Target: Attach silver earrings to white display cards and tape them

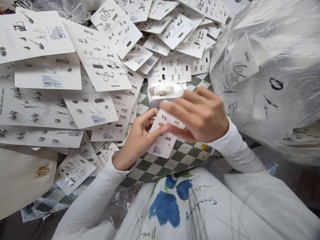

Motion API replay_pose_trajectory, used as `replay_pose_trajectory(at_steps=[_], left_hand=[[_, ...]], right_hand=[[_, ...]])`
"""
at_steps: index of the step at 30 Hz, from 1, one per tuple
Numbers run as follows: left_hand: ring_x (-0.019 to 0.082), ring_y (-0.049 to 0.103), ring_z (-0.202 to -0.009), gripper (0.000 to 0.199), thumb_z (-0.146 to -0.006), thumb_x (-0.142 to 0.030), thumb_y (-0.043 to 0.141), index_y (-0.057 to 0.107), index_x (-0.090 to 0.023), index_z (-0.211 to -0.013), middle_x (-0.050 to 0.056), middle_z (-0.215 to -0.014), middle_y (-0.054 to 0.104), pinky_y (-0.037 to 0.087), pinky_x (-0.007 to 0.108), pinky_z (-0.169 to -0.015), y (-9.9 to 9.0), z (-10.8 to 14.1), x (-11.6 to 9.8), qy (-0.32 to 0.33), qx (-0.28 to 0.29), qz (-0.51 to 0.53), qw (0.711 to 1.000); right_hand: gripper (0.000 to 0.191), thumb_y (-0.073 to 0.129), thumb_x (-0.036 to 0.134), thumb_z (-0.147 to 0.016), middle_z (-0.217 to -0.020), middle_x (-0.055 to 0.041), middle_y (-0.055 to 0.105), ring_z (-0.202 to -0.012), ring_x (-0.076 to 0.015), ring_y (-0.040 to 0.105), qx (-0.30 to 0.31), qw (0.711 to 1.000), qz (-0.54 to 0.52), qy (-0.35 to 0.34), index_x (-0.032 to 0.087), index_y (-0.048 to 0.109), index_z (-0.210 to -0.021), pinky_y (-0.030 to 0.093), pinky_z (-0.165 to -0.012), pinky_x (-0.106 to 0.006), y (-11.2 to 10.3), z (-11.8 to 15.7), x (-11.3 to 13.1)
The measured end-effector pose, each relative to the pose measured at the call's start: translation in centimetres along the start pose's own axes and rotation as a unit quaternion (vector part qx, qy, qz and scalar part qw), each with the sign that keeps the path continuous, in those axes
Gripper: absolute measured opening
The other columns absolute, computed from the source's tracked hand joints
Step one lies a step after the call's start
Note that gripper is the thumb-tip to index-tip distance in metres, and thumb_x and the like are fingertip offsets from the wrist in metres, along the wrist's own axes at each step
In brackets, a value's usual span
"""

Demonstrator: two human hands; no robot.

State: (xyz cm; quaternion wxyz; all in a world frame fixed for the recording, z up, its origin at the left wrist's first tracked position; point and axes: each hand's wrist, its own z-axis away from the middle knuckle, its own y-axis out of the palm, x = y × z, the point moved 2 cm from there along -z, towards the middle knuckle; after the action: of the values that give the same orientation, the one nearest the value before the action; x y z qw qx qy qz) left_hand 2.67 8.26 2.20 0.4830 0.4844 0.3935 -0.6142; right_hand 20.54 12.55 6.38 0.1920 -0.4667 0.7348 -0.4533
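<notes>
Over my feed I read a packing workshop: earring cards (100, 56) heaped toward the left and far edges of a checked table (182, 158), a tape dispenser (161, 95), a plastic bag (270, 100) (hand-marked) crowding the right edge.

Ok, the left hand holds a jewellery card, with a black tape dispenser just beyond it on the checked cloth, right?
The tape dispenser is white, not black, as the head view shows. The left hand does hold the jewellery card, with the dispenser just beyond on the checked cloth.

Checkered tabletop (191, 152) (green and white)
</notes>
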Motion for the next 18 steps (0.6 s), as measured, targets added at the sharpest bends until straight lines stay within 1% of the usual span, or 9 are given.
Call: replay_pose_trajectory(at_steps=[2, 3, 5, 7, 9, 11, 13, 15, 18], left_hand=[[0.013, 0.054, -0.069, 0.020, -0.084, -0.031, 0.082, 0.067, -0.020, -0.090, -0.001, -0.081, 0.059, 0.047, 0.021, -0.057, 0.1, 0.0, -0.1, -0.052, 0.003, 0.030, 0.998], [0.015, 0.059, -0.073, 0.021, -0.083, -0.031, 0.082, 0.066, -0.020, -0.092, 0.001, -0.085, 0.062, 0.051, 0.023, -0.060, 0.2, 0.0, -0.1, -0.072, 0.005, 0.044, 0.996], [0.018, 0.063, -0.078, 0.025, -0.081, -0.031, 0.084, 0.067, -0.019, -0.096, 0.002, -0.090, 0.066, 0.054, 0.024, -0.063, 0.3, 0.0, -0.3, -0.087, 0.006, 0.059, 0.994], [0.015, 0.059, -0.073, 0.024, -0.081, -0.030, 0.084, 0.068, -0.019, -0.095, 0.000, -0.085, 0.062, 0.052, 0.022, -0.060, 0.3, 0.1, -0.4, -0.082, 0.005, 0.053, 0.995], [0.011, 0.051, -0.066, 0.022, -0.082, -0.030, 0.083, 0.067, -0.020, -0.091, -0.002, -0.078, 0.055, 0.046, 0.019, -0.055, 0.3, 0.1, -0.4, -0.078, 0.003, 0.042, 0.996], [0.010, 0.046, -0.062, 0.020, -0.083, -0.031, 0.082, 0.066, -0.019, -0.088, -0.003, -0.075, 0.050, 0.042, 0.018, -0.052, 0.2, 0.1, -0.4, -0.071, 0.000, 0.035, 0.997], [0.010, 0.047, -0.063, 0.020, -0.084, -0.030, 0.082, 0.066, -0.019, -0.089, -0.002, -0.077, 0.052, 0.043, 0.018, -0.054, 0.2, 0.1, -0.3, -0.063, 0.001, 0.036, 0.997], [0.011, 0.051, -0.068, 0.020, -0.084, -0.029, 0.083, 0.067, -0.019, -0.091, -0.001, -0.081, 0.055, 0.046, 0.019, -0.058, 0.2, 0.1, -0.2, -0.058, 0.006, 0.044, 0.997], [0.012, 0.055, -0.070, 0.021, -0.085, -0.031, 0.082, 0.067, -0.018, -0.091, -0.001, -0.081, 0.058, 0.047, 0.020, -0.059, 0.2, 0.3, 0.0, -0.063, 0.009, 0.050, 0.997]], right_hand=[[0.026, 0.053, 0.048, -0.106, -0.070, 0.0015, 0.056, -0.060, -0.0174, 0.051, -0.031, 0.997, -0.026, 0.065, 0.023, 0.060, -0.111, 0.038, -0.061, -0.033, -0.7, 0.0, -0.8], [0.022, 0.055, 0.043, -0.106, -0.067, 0.0019, 0.054, -0.056, -0.0156, 0.048, -0.036, 0.991, -0.067, 0.109, 0.022, 0.061, -0.105, 0.037, -0.059, -0.033, -1.0, 0.0, -1.2], [0.021, 0.059, 0.037, -0.105, -0.064, 0.0022, 0.052, -0.053, -0.0134, 0.043, -0.015, 0.964, -0.181, 0.193, 0.020, 0.061, -0.094, 0.036, -0.056, -0.033, -1.1, 0.1, -1.8], [0.025, 0.067, 0.040, -0.101, -0.066, 0.0015, 0.054, -0.056, -0.0131, 0.044, 0.030, 0.931, -0.280, 0.233, 0.020, 0.063, -0.087, 0.036, -0.055, -0.032, -0.8, 0.3, -2.1], [0.029, 0.074, 0.044, -0.095, -0.065, 0.0019, 0.054, -0.058, -0.0126, 0.044, 0.076, 0.908, -0.333, 0.241, 0.019, 0.065, -0.084, 0.036, -0.055, -0.031, -0.2, 0.4, -2.1], [0.028, 0.078, 0.041, -0.091, -0.064, 0.0026, 0.054, -0.058, -0.0113, 0.044, 0.109, 0.898, -0.352, 0.241, 0.018, 0.068, -0.081, 0.035, -0.055, -0.030, 0.5, 0.6, -2.1], [0.022, 0.079, 0.033, -0.089, -0.065, 0.0024, 0.057, -0.058, -0.0099, 0.045, 0.131, 0.891, -0.363, 0.239, 0.016, 0.070, -0.079, 0.035, -0.055, -0.028, 1.1, 0.6, -2.0], [0.014, 0.077, 0.023, -0.088, -0.066, 0.0017, 0.060, -0.061, -0.0095, 0.047, 0.142, 0.885, -0.376, 0.236, 0.014, 0.072, -0.079, 0.036, -0.056, -0.027, 1.5, 0.7, -2.0], [0.008, 0.074, 0.014, -0.086, -0.064, 0.0021, 0.057, -0.061, -0.0091, 0.044, 0.146, 0.873, -0.398, 0.240, 0.012, 0.072, -0.079, 0.035, -0.056, -0.026, 1.6, 0.6, -2.1]])
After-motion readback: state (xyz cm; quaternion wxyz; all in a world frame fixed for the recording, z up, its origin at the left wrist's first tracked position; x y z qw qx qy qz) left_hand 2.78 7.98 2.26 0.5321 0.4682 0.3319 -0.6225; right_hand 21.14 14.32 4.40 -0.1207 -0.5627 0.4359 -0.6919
